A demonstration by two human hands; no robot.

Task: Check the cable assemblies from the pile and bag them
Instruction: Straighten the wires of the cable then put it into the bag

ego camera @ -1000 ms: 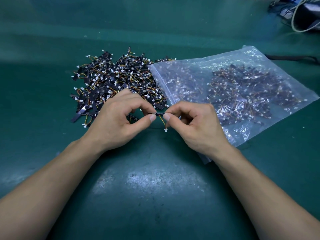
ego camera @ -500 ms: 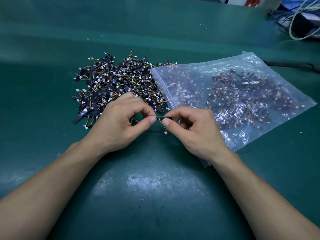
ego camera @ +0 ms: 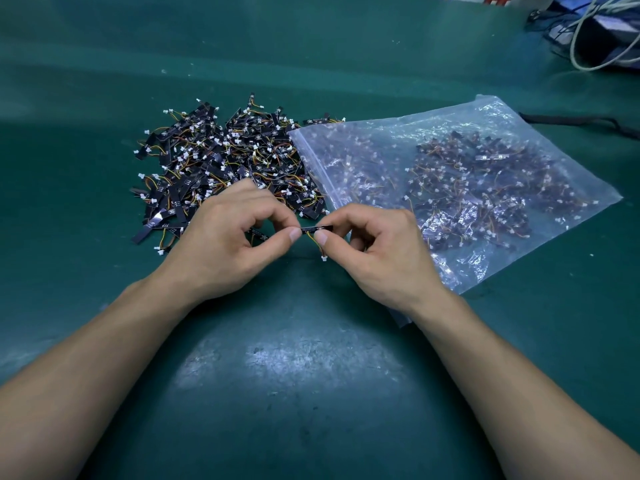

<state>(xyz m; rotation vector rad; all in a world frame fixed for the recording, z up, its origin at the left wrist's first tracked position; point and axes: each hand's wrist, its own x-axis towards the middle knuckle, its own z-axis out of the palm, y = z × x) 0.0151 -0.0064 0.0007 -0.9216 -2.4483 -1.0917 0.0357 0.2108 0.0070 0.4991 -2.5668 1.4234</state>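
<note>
A pile of small cable assemblies (ego camera: 221, 161), black strips with orange-yellow wires and white plugs, lies on the green mat. To its right lies a clear zip bag (ego camera: 467, 181) holding many more of them. In front of the pile, my left hand (ego camera: 225, 247) and my right hand (ego camera: 377, 251) pinch the two ends of one cable assembly (ego camera: 316, 229) between thumb and forefinger. Its black strip is level, and its wire with a white plug hangs down between my thumbs.
The green mat (ego camera: 294, 375) covers the whole bench. A black cable (ego camera: 581, 121) runs along the mat behind the bag. At the far right corner sit a dark device and white cords (ego camera: 595, 32).
Both hands still hold the same assembly in nearly the same spot. The strip has turned a little between the fingers, and the view has shifted slightly.
</note>
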